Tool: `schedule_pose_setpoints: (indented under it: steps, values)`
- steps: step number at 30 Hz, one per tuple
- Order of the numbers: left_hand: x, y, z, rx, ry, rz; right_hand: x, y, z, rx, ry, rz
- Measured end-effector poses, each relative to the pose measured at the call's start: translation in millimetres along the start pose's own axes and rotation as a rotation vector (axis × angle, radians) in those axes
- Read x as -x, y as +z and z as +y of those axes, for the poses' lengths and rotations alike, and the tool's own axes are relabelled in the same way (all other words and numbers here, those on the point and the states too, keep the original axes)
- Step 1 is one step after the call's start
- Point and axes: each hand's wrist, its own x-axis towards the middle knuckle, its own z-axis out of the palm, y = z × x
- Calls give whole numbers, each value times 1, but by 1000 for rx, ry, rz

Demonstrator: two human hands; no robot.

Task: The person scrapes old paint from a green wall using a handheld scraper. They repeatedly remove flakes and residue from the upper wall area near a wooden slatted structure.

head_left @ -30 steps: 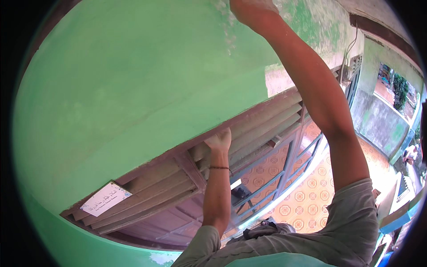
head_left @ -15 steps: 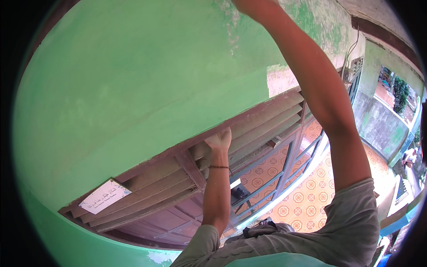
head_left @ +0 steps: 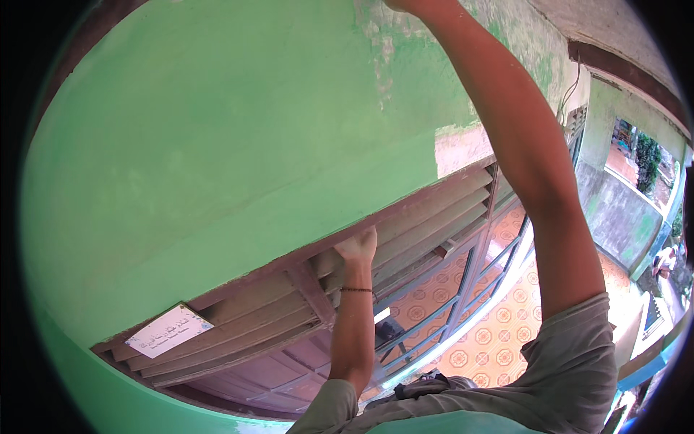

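Observation:
My left hand (head_left: 358,246) is raised to the brown wooden vent frame (head_left: 318,246), its fingers hooked in among the slats under the top rail and partly hidden there. A thin dark bracelet circles that wrist. Sloping louver slats (head_left: 405,226) run to both sides of the hand. High up against the green wall (head_left: 238,130), my right hand (head_left: 412,6) is cut off by the picture's upper edge. Only its wrist end shows, so its fingers and anything in them are hidden. The right arm is stretched far above the left.
A white printed card (head_left: 170,330) is fixed over the vent's left end. Paint peels from the upper right wall, near a hanging cable (head_left: 571,90). Far below lies an orange patterned tile floor (head_left: 491,340), beside blue-edged window panes (head_left: 434,318). A wall opening (head_left: 643,159) is at far right.
The view has tilted slightly, so the vent and card sit lower in the picture. My left hand keeps its place on the frame. The right hand remains high at the upper edge.

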Motion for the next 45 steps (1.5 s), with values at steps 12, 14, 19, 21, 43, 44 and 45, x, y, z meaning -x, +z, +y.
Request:
schedule_pose_setpoints:
  steps: [12,14,19,21,43,44,45]
  values:
    - [-1,-8,0,-16,11,54,-15,-5,-1,-74,49,-23]
    - [0,-6,0,-33,21,46,-14,-7,-4,-78,60,-15]
    - [0,-5,-1,1,10,-31,-1,-13,-9,-163,20,-49]
    - [0,-6,-1,-19,19,-3,4,-13,-9,-82,-7,-31]
    - [0,-4,0,35,-6,-21,-11,-2,-19,-85,-42,27]
    - [1,-3,0,7,4,-13,-12,-4,-21,-83,-17,15]
    - [1,-1,0,-13,9,15,-14,-6,-24,-84,10,6]
